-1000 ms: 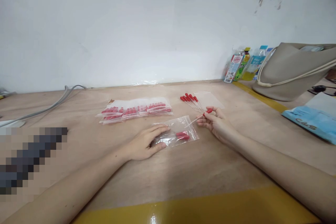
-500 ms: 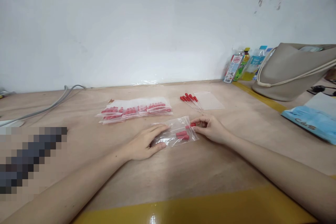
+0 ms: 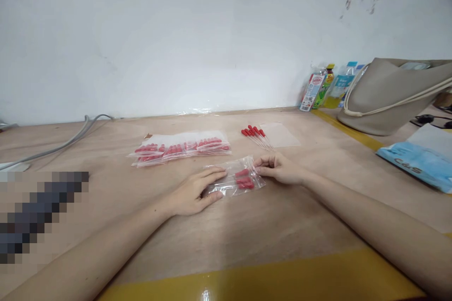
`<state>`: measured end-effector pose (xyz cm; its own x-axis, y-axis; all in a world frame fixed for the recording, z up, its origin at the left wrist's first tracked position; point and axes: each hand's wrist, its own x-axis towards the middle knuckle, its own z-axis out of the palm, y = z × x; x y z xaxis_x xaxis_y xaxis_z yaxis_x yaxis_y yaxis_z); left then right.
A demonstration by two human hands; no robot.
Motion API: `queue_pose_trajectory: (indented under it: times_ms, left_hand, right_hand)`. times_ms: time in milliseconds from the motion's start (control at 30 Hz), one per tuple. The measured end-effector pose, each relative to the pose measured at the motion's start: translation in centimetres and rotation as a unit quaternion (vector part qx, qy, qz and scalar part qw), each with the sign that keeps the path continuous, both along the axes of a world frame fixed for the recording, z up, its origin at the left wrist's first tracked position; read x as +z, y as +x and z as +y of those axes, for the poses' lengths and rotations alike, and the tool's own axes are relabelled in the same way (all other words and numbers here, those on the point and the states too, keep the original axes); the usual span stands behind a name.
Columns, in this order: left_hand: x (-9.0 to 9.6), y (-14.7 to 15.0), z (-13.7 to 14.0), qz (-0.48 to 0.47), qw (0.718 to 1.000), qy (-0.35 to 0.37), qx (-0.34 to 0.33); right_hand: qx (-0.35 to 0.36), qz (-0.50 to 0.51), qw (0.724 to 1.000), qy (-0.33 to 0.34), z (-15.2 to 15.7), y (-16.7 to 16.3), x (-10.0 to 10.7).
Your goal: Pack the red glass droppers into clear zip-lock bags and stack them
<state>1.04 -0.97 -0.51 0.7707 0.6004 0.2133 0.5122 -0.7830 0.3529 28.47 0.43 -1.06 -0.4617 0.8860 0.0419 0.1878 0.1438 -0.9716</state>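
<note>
A clear zip bag [image 3: 229,188] lies on the table in front of me, with several red-bulbed droppers [image 3: 244,179] inside. Across its left end my left hand [image 3: 197,190] lies with fingers stretched out and thumb apart, pressing lightly on the plastic. At the bag's right end, by the mouth, my right hand [image 3: 277,168] has its thumb and fingers closed at the plastic edge. Just beyond that hand a small fan of loose droppers [image 3: 254,131] lies beside a flat white bag [image 3: 280,134]. A row of filled bags [image 3: 180,148] with red bulbs stretches behind my left hand.
Drink bottles and a carton [image 3: 312,91] stand by the wall at back right, next to a grey bag [image 3: 388,96]. A blue packet [image 3: 416,164] lies at the right. Grey cable [image 3: 70,141] runs along the left. Yellow tape [image 3: 247,273] covers the front edge.
The red bulb that my right fingers held at the bag mouth is now inside beside the others. My right hand has shifted slightly left; my left hand stays in place.
</note>
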Motion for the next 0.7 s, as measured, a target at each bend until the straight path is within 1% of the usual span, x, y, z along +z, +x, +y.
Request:
queue_pose_trajectory:
  times_ms: [33, 67, 100, 133, 200, 233, 267, 300, 367, 467, 533, 600, 700]
  left_hand:
    - [0.0, 0.0, 0.0, 0.002, 1.000, -0.001, -0.001]
    - [0.0, 0.0, 0.1, 0.004, 1.000, -0.003, 0.000]
    - [0.0, 0.0, 0.1, 0.005, 1.000, -0.005, 0.002]
    - [0.0, 0.0, 0.1, 0.005, 1.000, -0.009, 0.004]
    - [-0.1, 0.0, 0.1, 0.008, 1.000, -0.015, 0.009]
    - [-0.1, 0.0, 0.1, 0.010, 1.000, -0.018, 0.010]
    - [-0.1, 0.0, 0.1, 0.013, 1.000, -0.019, 0.011]
    - [-0.1, 0.0, 0.1, 0.017, 1.000, -0.021, 0.010]
    - [-0.2, -0.1, 0.1, 0.024, 0.999, -0.023, 0.006]
    - [-0.2, -0.1, 0.2, 0.023, 1.000, -0.020, -0.001]
    - [-0.1, -0.1, 0.1, 0.018, 1.000, -0.018, -0.003]
    - [-0.1, -0.1, 0.1, 0.016, 1.000, -0.020, -0.003]
    - [-0.2, -0.1, 0.1, 0.013, 1.000, -0.019, 0.000]
  right_hand:
    - [-0.031, -0.014, 0.999, 0.014, 0.4, 0.4, 0.1]
    - [-0.079, -0.042, 0.995, 0.042, 1.0, 0.8, 0.2]
    - [-0.132, -0.084, 0.984, 0.085, 1.7, 1.2, 0.2]
    - [-0.180, -0.138, 0.964, 0.136, 2.4, 1.4, 0.3]
    - [-0.242, -0.253, 0.907, 0.234, 4.0, 1.6, 0.3]
    - [-0.258, -0.301, 0.878, 0.268, 4.8, 1.4, 0.4]
    - [-0.269, -0.341, 0.854, 0.286, 5.5, 1.2, 0.4]
    - [-0.279, -0.375, 0.835, 0.290, 6.3, 0.8, 0.4]
    - [-0.304, -0.431, 0.806, 0.269, 7.5, -0.3, 0.5]
    - [-0.329, -0.495, 0.774, 0.219, 8.8, -1.7, 0.5]
    - [-0.334, -0.523, 0.753, 0.216, 9.1, -2.4, 0.5]
    - [-0.328, -0.540, 0.738, 0.237, 9.1, -2.9, 0.4]
    - [-0.306, -0.545, 0.734, 0.265, 8.9, -3.4, 0.2]
